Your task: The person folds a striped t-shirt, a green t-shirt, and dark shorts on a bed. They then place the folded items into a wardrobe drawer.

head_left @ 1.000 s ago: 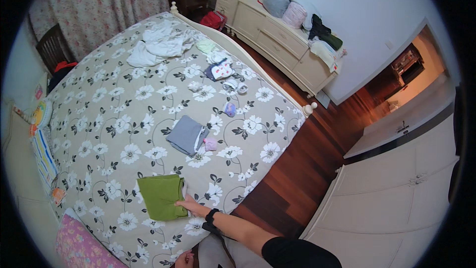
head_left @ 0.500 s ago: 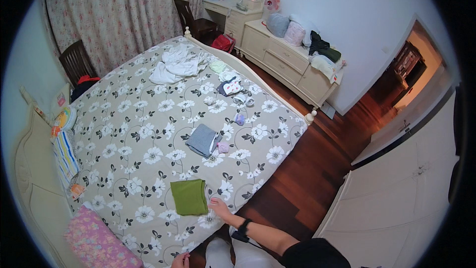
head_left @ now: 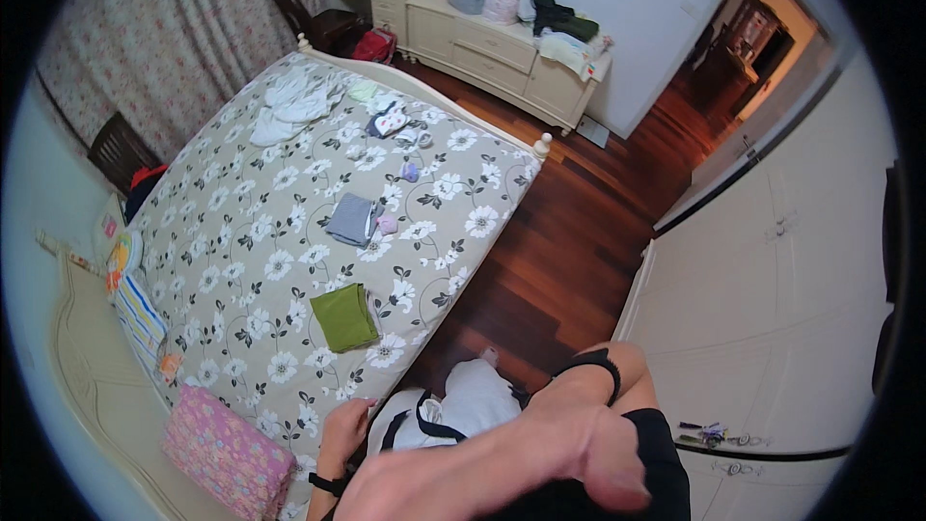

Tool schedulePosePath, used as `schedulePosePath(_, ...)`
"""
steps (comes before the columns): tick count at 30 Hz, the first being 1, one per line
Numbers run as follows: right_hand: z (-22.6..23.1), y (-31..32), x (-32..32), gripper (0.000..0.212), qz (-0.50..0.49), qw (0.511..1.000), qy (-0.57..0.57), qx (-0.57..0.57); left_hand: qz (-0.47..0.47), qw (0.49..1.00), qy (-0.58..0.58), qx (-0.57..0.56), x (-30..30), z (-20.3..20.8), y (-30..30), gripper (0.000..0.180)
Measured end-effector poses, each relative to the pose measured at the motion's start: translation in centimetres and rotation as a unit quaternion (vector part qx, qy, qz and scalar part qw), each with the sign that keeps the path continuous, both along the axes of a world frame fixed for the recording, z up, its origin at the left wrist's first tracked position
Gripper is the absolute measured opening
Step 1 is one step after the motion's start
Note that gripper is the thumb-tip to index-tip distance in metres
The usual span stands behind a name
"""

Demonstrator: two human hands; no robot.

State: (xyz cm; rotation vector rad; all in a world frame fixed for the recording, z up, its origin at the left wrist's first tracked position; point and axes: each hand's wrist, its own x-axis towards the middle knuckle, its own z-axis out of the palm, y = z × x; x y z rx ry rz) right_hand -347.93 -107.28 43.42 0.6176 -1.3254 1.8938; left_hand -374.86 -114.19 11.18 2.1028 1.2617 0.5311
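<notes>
Just above the bed's near edge, my left hand is beside my leg, its fingers loosely bent and nothing visible in them. My right hand is raised very close to the camera, blurred, with the thumb apart from a stretched-out finger; the other fingers are hidden. Neither hand touches the folded green cloth, which lies flat on the bed beyond my left hand. Farther along the bed lie a folded grey garment and a small pink bundle touching its right side.
The flowered bedsheet also bears a purple bundle, several small clothes and a crumpled white cloth. A pink pillow lies near the headboard. Wooden floor separates the bed from a white wardrobe.
My right hand has left the green cloth's side and come up close to the camera. My left hand has come further into view. The view has shifted; the cloth stays on the bed.
</notes>
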Motion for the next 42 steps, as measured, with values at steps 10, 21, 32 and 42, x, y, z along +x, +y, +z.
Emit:
schedulePosePath(10,3.4,-2.1,10.5,0.079,-0.078,0.984,0.153,0.047,-0.02,0.99,0.073,0.121,7.9,5.3,5.0,0.027)
schedulePosePath(21,3.7,-1.8,31.9,0.069,-0.115,0.981,0.148,0.048,0.253,0.909,0.144,0.298,12.4,16.2,14.8,0.03)
schedulePosePath(32,2.6,10.2,45.7,0.095,-0.213,0.931,0.268,0.129,0.16,0.95,-0.149,-0.223,28.1,11.3,21.0,0.031)
schedulePosePath(42,1.6,22.4,64.5,0.08,-0.363,0.929,-0.052,0.058,-0.228,0.773,0.126,-0.578,44.5,-2.1,31.7,0.031)
